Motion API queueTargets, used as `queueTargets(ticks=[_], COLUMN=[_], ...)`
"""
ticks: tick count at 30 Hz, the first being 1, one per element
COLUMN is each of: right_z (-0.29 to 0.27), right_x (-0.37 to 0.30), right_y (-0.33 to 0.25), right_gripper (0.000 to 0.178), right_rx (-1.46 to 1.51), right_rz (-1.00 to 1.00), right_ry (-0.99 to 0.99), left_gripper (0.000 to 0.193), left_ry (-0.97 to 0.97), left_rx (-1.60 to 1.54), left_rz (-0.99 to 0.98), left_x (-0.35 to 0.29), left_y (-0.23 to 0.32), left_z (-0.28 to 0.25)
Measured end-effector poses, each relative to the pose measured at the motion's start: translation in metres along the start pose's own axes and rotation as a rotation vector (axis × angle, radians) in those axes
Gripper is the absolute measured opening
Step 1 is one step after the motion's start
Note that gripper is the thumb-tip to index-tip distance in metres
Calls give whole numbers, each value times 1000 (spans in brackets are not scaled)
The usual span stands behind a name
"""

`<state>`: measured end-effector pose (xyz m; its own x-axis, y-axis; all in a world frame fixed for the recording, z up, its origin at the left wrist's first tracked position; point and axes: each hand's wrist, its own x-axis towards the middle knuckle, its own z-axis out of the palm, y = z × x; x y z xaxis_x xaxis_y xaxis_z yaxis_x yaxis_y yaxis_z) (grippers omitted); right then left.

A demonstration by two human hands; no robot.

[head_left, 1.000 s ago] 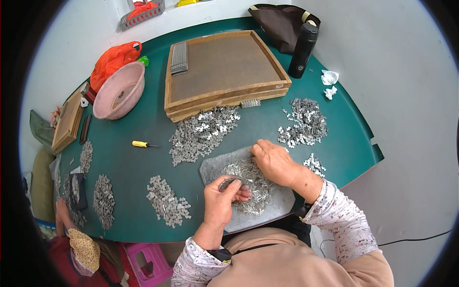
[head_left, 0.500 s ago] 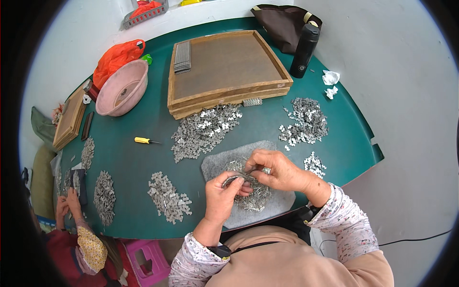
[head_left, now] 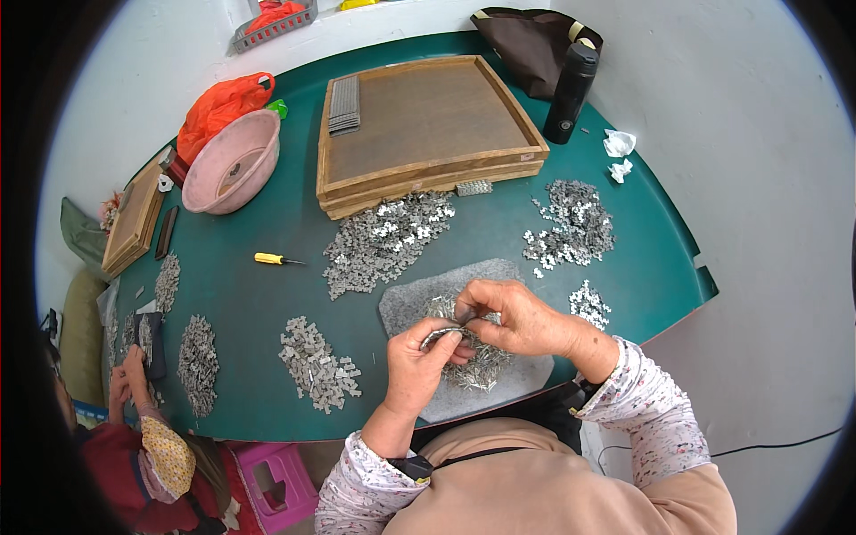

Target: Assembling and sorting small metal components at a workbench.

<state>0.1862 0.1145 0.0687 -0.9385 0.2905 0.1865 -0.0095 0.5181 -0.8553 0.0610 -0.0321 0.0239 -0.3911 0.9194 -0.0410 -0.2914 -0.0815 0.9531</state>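
Observation:
My left hand point(head_left: 423, 355) and my right hand point(head_left: 517, 316) meet over a grey felt mat point(head_left: 406, 308) at the near edge of the green table point(head_left: 267, 294). Between the fingertips of both hands I hold a short row of small silver metal pieces point(head_left: 443, 335). Under my hands a loose heap of thin metal pieces point(head_left: 481, 367) lies on the mat. Bigger piles of the same small silver parts lie beyond the mat point(head_left: 383, 239), to the right point(head_left: 575, 218) and to the left point(head_left: 314, 364).
A stack of wooden trays point(head_left: 428, 125) with a block of parts stands at the back. A pink bowl point(head_left: 234, 160), an orange bag, a yellow screwdriver point(head_left: 272, 259) and a black bottle point(head_left: 569, 92) are about. Another person point(head_left: 134, 419) works at the left edge.
My right hand left the mat's upper edge and came in to meet my left hand. Both hands lifted slightly and now pinch the row of pieces together.

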Motion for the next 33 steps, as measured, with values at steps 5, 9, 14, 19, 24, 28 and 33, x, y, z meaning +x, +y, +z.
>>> queueTargets(ticks=[5, 9, 14, 19, 24, 28, 33], right_z=[-2, -3, -3, -5, -2, 3, -1], right_x=[0, 0, -2, -2, -2, -4, -7], right_y=[2, 3, 1, -1, -4, -13, -12], right_gripper=[18, 18, 19, 19, 19, 20, 18], right_rx=[-18, -38, 58, -29, -205, -348, -235], right_rz=[18, -15, 9, -30, -144, -237, -167], right_ry=[-17, -28, -5, -23, -17, -47, -23], left_gripper=[10, 10, 11, 10, 9, 9, 8], left_ry=[10, 12, -7, -7, 9, -24, 13], left_rx=[79, 107, 97, 108, 208, 711, 298], left_rz=[25, 32, 40, 32, 77, 359, 68], left_x=[-1, -1, -1, -1, -1, 1, -4], left_y=[1, 3, 4, 3, 0, 3, 6], left_z=[3, 4, 2, 3, 4, -2, 6])
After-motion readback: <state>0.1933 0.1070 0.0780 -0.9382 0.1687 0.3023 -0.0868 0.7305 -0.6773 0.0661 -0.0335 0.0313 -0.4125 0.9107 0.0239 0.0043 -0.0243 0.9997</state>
